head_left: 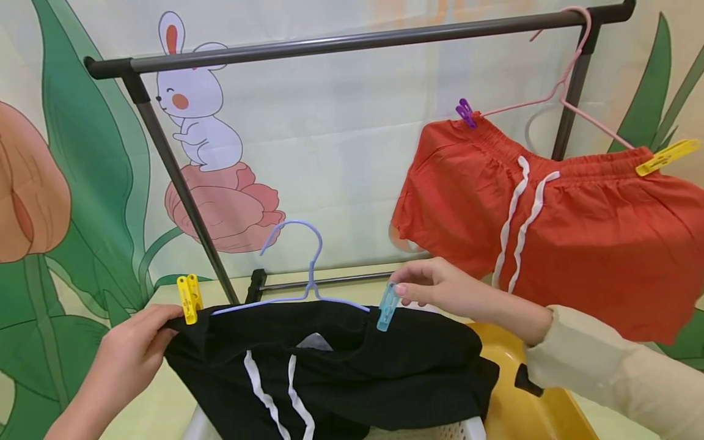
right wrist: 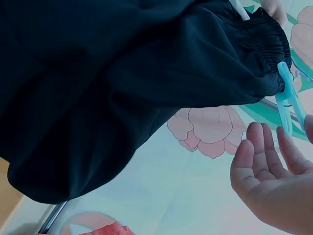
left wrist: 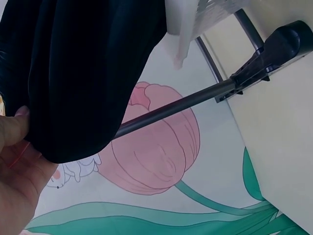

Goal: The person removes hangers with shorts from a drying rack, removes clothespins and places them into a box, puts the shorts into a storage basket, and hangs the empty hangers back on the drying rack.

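Black shorts [head_left: 330, 379] with white drawstrings hang from a lavender hanger [head_left: 313, 269]. My left hand [head_left: 129, 348] pinches the waistband's left corner, close to a yellow clothespin [head_left: 189, 299] that clips it. In the left wrist view, the thumb and fingers of that hand [left wrist: 22, 171] hold the black cloth [left wrist: 83, 88] from both sides. At the right end of the hanger, a light blue clothespin [head_left: 387, 307] is on the waistband. My right hand [head_left: 434, 284] holds its handle ends between thumb and index finger, the other fingers loosely bent in the right wrist view.
A dark metal rack [head_left: 352, 43] stands behind. Red shorts [head_left: 599, 244] hang there from a pink hanger [head_left: 566, 79], with purple [head_left: 465, 113] and yellow [head_left: 668, 157] clothespins. Below the black shorts are a white basket [head_left: 459, 430] and a yellow tub [head_left: 508, 412].
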`<state>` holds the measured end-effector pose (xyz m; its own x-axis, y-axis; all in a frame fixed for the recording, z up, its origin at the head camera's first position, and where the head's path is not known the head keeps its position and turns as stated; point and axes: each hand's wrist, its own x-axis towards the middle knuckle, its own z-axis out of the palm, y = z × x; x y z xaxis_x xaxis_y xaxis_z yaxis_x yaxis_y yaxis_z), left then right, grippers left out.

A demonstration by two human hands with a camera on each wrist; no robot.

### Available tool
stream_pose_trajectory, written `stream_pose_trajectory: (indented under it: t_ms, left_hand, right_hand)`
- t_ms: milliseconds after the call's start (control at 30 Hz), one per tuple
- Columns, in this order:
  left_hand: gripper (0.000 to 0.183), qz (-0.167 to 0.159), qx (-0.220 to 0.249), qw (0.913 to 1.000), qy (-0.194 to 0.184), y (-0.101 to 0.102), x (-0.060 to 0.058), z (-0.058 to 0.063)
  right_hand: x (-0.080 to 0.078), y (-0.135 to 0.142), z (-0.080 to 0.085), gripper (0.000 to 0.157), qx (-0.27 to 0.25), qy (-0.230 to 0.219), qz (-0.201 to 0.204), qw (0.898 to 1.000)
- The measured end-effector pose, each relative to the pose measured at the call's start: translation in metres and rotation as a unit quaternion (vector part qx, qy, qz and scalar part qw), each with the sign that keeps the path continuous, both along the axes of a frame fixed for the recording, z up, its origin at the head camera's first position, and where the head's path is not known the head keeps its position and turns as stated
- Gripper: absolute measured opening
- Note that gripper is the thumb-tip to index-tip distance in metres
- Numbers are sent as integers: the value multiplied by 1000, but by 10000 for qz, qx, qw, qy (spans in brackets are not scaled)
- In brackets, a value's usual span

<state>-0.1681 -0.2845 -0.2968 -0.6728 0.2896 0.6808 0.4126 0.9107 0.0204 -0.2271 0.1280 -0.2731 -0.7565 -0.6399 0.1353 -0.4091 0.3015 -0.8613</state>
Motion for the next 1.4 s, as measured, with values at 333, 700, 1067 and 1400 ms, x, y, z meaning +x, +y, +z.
stream_pose_trajectory:
  t_ms: [333, 700, 1067, 1400]
  left_hand:
    - [33, 105, 265, 9995, 120, -11, 2, 8]
    - [29, 405, 538, 9977, 100, -25, 0, 13]
    - [27, 392, 811, 9959, 105, -23, 1, 14]
    - [28, 190, 876, 9960, 11, -15, 3, 12]
  right_hand:
    - [7, -12, 5, 24, -275, 189, -50, 9994]
    - [15, -28, 8, 23, -601, -19, -34, 9982]
    - [18, -31, 5, 17, -572, 163, -248, 9979]
    - [16, -23, 4, 22, -692, 39, -393, 9968]
